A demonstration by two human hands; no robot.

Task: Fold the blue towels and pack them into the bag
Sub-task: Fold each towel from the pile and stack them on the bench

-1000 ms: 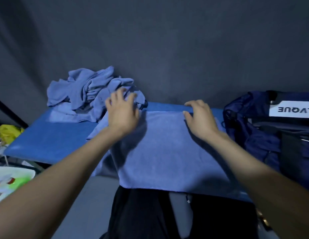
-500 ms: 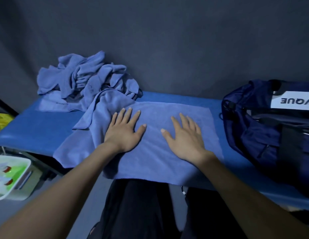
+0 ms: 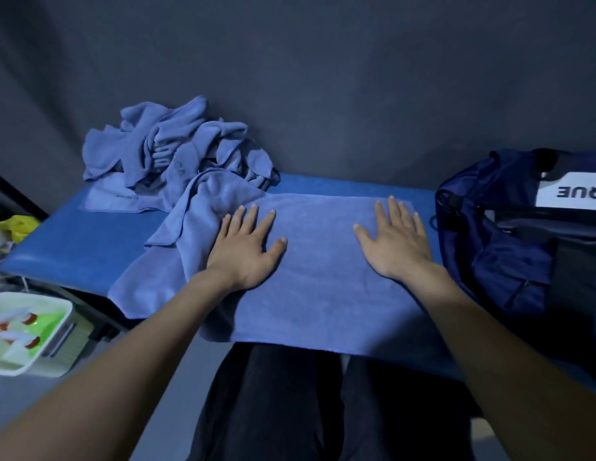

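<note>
Plainly, the flat blue terry towel [image 3: 323,271] lies spread across the blue-covered worktop [image 3: 73,247], directly in front of the person, with its near edge hanging a little over the worktop's front and its left end bunched into a ridge. Both palms lie on it. The left hand [image 3: 245,247] rests near that bunched end, its fingers [image 3: 253,217] straight and slightly fanned, gripping nothing. The right hand [image 3: 398,241] rests toward the towel's right end, its fingers [image 3: 394,211] likewise straight and spread, holding nothing. Set apart and flat like this, the hands look placed to press the cloth smooth and hold it from sliding, so that a clean fold can be made; I judge the fold itself not yet made, as the towel shows as one broad layer.

Behind the left hand, touching the towel's rumpled end, sits a crumpled heap of blue towels [image 3: 170,154], unfolded and evidently waiting their turn. At the right end of the worktop, just beside the towel, stands the dark navy fabric bag [image 3: 509,234] with a white label, close enough for packing; whether it already holds any towels cannot be told. Low on the left, off the worktop, is a white plastic tray [image 3: 62,327] with small red-capped items, and a yellow bag [image 3: 18,224] beyond it.
</note>
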